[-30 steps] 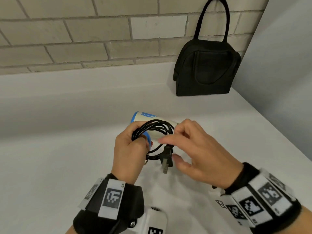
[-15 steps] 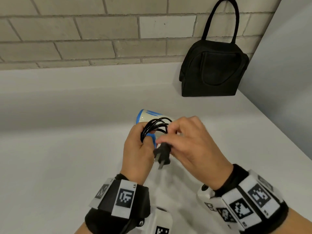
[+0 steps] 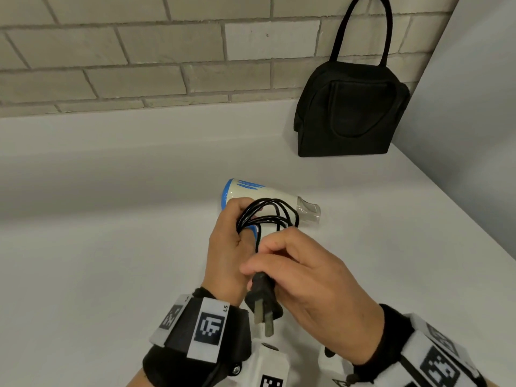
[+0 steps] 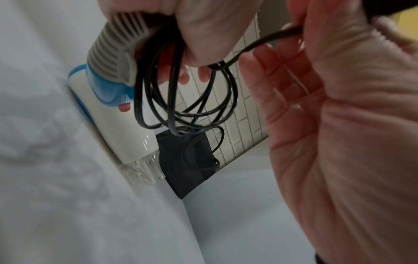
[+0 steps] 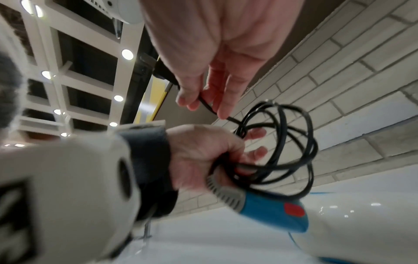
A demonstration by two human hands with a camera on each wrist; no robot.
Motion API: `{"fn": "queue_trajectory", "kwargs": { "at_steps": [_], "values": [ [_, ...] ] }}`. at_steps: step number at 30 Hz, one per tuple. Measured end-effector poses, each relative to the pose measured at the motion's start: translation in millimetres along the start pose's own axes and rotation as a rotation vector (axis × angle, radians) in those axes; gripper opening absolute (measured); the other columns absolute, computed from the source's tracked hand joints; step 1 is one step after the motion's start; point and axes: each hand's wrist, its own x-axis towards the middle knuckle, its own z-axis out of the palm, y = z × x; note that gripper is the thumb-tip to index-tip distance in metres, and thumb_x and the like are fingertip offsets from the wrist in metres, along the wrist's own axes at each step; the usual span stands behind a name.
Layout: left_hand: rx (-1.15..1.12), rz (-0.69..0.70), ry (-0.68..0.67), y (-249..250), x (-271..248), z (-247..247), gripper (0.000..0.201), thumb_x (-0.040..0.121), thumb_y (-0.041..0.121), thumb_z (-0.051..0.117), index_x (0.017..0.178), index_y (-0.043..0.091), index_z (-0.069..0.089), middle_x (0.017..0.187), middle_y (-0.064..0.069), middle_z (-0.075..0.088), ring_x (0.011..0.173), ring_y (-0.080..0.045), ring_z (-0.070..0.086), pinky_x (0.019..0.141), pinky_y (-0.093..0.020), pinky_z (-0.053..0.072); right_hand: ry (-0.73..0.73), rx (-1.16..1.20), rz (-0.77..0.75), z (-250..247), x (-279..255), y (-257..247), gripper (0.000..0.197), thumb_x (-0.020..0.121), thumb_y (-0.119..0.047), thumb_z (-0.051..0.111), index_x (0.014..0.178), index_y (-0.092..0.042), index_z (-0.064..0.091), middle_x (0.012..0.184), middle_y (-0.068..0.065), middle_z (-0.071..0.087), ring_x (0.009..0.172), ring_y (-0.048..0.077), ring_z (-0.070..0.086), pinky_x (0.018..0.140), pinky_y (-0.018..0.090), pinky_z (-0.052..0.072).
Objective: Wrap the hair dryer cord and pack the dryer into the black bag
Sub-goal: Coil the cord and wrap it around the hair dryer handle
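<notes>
A white and blue hair dryer (image 3: 262,192) lies on the white counter, nozzle to the right. My left hand (image 3: 227,247) grips its grey handle (image 4: 117,53) together with several loops of the black cord (image 3: 269,216). My right hand (image 3: 301,272) pinches the cord end just behind the black plug (image 3: 264,297), whose prongs point down toward me. In the right wrist view the cord (image 5: 287,142) runs from my right fingers (image 5: 203,100) into the coil above the handle (image 5: 226,192). The black bag (image 3: 349,107) stands upright at the back right, apart from both hands.
A brick wall (image 3: 139,51) runs along the back of the white counter (image 3: 83,247). A grey side wall (image 3: 474,135) closes the right, just beyond the bag. Open counter lies to the left and between the dryer and the bag.
My right hand has pulled the plug down and toward me, away from the coil. The dryer's clear nozzle now shows to the right of the loops. My left hand keeps its grip.
</notes>
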Motion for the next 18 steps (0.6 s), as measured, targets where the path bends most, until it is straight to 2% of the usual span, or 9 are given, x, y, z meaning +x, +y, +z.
{"fn": "queue_trajectory", "kwargs": {
  "at_steps": [2,4,7,9,12,16,18],
  "values": [
    [0.025,0.036,0.026,-1.5,0.7,0.7,0.055,0.077,-0.02,0.042,0.089,0.033,0.05,0.09,-0.005,0.059,0.083,-0.02,0.057,0.076,-0.034,0.046,0.061,0.094,0.011,-9.4,7.5,4.4,0.021,0.083,-0.008,0.046,0.099,-0.018,0.056,0.094,-0.009,0.045,0.084,0.005,0.055,0.076,0.013,0.045],
    [0.085,0.101,0.033,-1.7,0.4,2.4,0.063,0.074,-0.021,0.04,0.091,0.039,0.049,0.101,-0.006,0.059,0.092,-0.018,0.057,0.083,-0.034,0.047,0.149,0.167,0.053,-21.7,16.1,11.5,0.015,0.084,-0.01,0.052,0.095,-0.014,0.06,0.086,-0.009,0.05,0.083,0.001,0.054,0.076,0.01,0.042],
    [0.146,0.172,-0.016,1.6,-2.3,6.5,0.063,0.072,-0.011,0.033,0.095,0.045,0.053,0.103,0.008,0.056,0.097,-0.005,0.054,0.091,-0.029,0.046,0.259,0.268,0.147,-37.0,29.8,17.3,0.01,0.079,-0.024,0.054,0.081,-0.022,0.064,0.08,-0.013,0.059,0.076,-0.003,0.055,0.072,0.008,0.042],
    [0.162,0.179,-0.073,2.3,-4.1,8.9,0.064,0.07,-0.003,0.031,0.096,0.052,0.052,0.1,0.015,0.054,0.096,0.004,0.052,0.091,-0.02,0.045,0.293,0.378,0.209,-42.0,37.5,21.3,0.007,0.076,-0.029,0.055,0.077,-0.029,0.062,0.071,-0.019,0.063,0.073,-0.005,0.057,0.071,0.009,0.044],
    [0.219,0.166,-0.148,2.2,-0.6,8.6,0.067,0.073,-0.007,0.032,0.091,0.056,0.046,0.092,0.016,0.053,0.091,0.003,0.051,0.082,-0.006,0.041,0.288,0.454,0.257,-46.8,49.7,29.5,0.003,0.075,-0.026,0.062,0.078,-0.027,0.062,0.066,-0.025,0.065,0.07,-0.007,0.059,0.07,0.01,0.047],
    [0.279,0.164,-0.143,1.3,3.5,3.4,0.076,0.072,-0.02,0.035,0.088,0.054,0.042,0.093,0.018,0.051,0.094,-0.009,0.055,0.085,-0.016,0.047,0.239,0.484,0.243,-46.7,64.1,31.2,0.006,0.073,-0.02,0.06,0.074,-0.025,0.062,0.063,-0.023,0.065,0.067,-0.005,0.06,0.067,0.012,0.049],
    [0.283,0.157,-0.15,-0.6,2.0,2.2,0.073,0.071,-0.02,0.037,0.084,0.052,0.044,0.095,0.017,0.053,0.094,-0.005,0.055,0.086,-0.011,0.045,0.199,0.524,0.247,-43.1,67.9,28.8,0.004,0.071,-0.02,0.062,0.073,-0.024,0.061,0.062,-0.02,0.066,0.065,-0.002,0.061,0.064,0.013,0.05]
  ]
}}
